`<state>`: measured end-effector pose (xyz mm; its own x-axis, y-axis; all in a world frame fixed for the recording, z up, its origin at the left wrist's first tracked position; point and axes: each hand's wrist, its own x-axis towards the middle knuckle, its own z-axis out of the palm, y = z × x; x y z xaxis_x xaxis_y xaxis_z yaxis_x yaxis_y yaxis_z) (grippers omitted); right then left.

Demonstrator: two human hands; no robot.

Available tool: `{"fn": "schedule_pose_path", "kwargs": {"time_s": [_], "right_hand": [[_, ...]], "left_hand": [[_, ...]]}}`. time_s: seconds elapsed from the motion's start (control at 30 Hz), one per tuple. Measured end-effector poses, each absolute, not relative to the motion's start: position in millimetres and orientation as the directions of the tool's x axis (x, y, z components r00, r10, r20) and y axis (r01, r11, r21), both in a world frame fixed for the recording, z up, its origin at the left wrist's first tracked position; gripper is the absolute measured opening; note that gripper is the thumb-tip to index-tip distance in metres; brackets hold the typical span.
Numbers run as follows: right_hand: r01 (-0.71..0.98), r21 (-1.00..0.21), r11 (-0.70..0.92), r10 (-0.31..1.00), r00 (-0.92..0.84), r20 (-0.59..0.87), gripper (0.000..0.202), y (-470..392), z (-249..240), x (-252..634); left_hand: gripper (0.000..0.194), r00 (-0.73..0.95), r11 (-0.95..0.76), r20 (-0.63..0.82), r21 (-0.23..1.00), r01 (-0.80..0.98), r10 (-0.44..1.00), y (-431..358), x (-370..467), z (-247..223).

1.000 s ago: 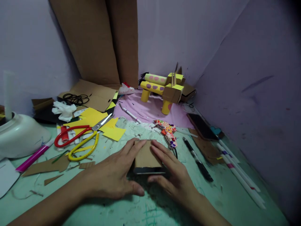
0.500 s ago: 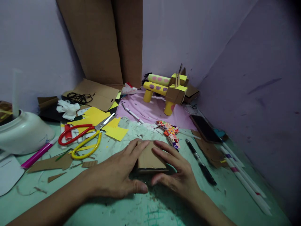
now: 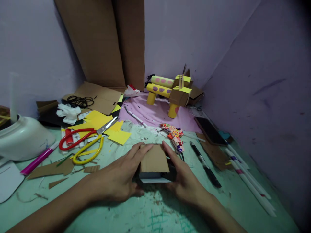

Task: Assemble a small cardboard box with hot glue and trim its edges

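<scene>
A small folded cardboard box (image 3: 155, 160) stands near the middle of the green table, its near end showing a dark gap under the brown top panel. My left hand (image 3: 125, 176) is wrapped round its left side, with fingers along the top left edge and thumb low at the front. My right hand (image 3: 181, 176) grips the right side, fingers reaching to the far corner; part of that thumb is hidden. Just beyond the box lies a glue gun with a flowery cover (image 3: 173, 136). A black pen (image 3: 205, 165) rests right of my right hand.
Scissors with red and yellow handles (image 3: 97, 136) lie on yellow paper (image 3: 121, 137) at left, near cardboard scraps (image 3: 52, 168) and a white pot (image 3: 26, 137). Yellow cardboard animal figures (image 3: 167, 90) stand on pink cloth behind. A phone (image 3: 210, 130) and white sticks (image 3: 252, 184) are at right.
The box's near end now shows a gap between its top panel and base, where it looked flatter before. My right fingers have moved from its top to its right side.
</scene>
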<state>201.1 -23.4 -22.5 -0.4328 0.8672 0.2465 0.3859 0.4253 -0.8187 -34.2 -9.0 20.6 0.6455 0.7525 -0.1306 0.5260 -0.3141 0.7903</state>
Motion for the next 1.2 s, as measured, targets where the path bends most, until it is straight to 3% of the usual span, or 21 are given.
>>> {"fn": "schedule_pose_path", "kwargs": {"time_s": [0.23,0.53,0.83,1.2], "right_hand": [[0.259,-0.908,0.330,0.881,-0.429,0.198,0.111,-24,-26,198],[0.214,-0.943,0.253,0.922,-0.349,0.168,0.096,-26,-28,194],[-0.001,-0.980,0.197,0.953,-0.236,0.192,0.078,-27,-32,192],[0.060,-0.968,0.242,0.956,-0.188,0.227,0.064,-21,-30,196]], "left_hand": [[0.110,0.604,-0.231,-0.159,0.825,0.516,0.781,-9,-33,18],[0.121,0.540,-0.042,-0.191,0.920,0.389,0.820,-13,-21,12],[0.130,0.631,-0.034,-0.116,0.975,0.220,0.767,-12,-30,7],[0.132,0.591,-0.139,-0.175,0.883,0.447,0.788,-7,-39,16]]}}
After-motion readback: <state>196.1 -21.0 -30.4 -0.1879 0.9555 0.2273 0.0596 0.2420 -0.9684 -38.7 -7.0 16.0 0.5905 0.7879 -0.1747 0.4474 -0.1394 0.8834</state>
